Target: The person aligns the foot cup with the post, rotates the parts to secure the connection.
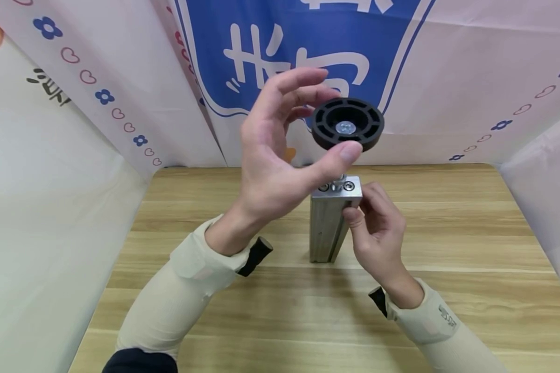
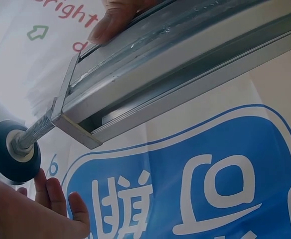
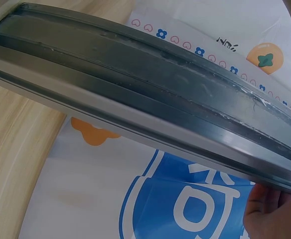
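Note:
An upright silver aluminium profile (image 1: 324, 228) stands on the table, topped by an end plate (image 1: 316, 192) with screws in it. From that plate rises a threaded stud (image 2: 37, 129) carrying a round black levelling foot (image 1: 346, 127). My left hand (image 1: 273, 160) holds the foot by its rim, thumb on the near edge and fingers curved round the far side. Just below the plate, my right hand (image 1: 381, 228) grips the profile's right side, its thumb on the near face. In the right wrist view the grooved profile (image 3: 150, 94) fills much of the picture.
The wood-grain table (image 1: 191, 228) extends around the profile. Behind it hangs a printed cloth (image 1: 448, 62) with a blue panel, and white cloth walls (image 1: 42, 207) close in both sides. Dark wrist-camera pieces (image 1: 256, 256) stick out from the cuffs.

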`<state>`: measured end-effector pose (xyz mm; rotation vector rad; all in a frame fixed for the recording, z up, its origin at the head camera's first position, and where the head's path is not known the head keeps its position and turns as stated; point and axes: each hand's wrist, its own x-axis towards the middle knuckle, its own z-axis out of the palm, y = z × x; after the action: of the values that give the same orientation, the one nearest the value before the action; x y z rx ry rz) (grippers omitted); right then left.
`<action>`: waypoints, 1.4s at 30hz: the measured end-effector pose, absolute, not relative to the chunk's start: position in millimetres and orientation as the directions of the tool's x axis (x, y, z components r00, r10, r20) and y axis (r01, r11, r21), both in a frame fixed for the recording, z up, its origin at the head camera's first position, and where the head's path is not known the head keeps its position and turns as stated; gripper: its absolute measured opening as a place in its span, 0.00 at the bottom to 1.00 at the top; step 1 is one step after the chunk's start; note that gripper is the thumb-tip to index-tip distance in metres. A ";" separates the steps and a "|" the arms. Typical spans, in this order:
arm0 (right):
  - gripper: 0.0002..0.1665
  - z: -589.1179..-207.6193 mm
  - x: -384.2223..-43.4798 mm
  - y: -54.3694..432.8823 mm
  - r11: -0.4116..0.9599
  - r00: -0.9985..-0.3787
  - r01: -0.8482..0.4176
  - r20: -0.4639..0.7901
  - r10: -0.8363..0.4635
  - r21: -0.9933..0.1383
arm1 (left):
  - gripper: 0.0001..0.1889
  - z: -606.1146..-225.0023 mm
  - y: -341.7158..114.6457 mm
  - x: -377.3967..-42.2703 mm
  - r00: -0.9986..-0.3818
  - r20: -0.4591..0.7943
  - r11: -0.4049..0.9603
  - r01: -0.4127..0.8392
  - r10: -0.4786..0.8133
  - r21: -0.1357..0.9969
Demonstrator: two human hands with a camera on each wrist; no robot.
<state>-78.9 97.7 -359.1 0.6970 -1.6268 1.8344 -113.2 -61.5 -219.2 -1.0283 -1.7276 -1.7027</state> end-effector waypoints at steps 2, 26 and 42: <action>0.31 -358.9 -79.1 97.5 -0.086 -0.694 -0.720 0.715 0.085 -0.688 | 0.36 -219.3 -61.4 -113.3 -0.590 0.790 -0.083 0.790 0.169 0.608; 0.31 -359.1 -79.1 97.9 -0.078 -0.692 -0.722 0.717 0.082 -0.687 | 0.31 -218.5 -58.3 -112.1 -0.568 0.792 -0.158 0.781 0.223 0.605; 0.31 -359.6 -79.0 97.9 -0.087 -0.686 -0.727 0.723 0.080 -0.681 | 0.41 -213.3 -57.3 -108.1 -0.636 0.753 0.017 0.766 0.166 0.643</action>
<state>-79.0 97.9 -359.6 0.7076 -1.6208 1.8312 -108.1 -57.3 -213.3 -0.9499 -1.8254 -1.6606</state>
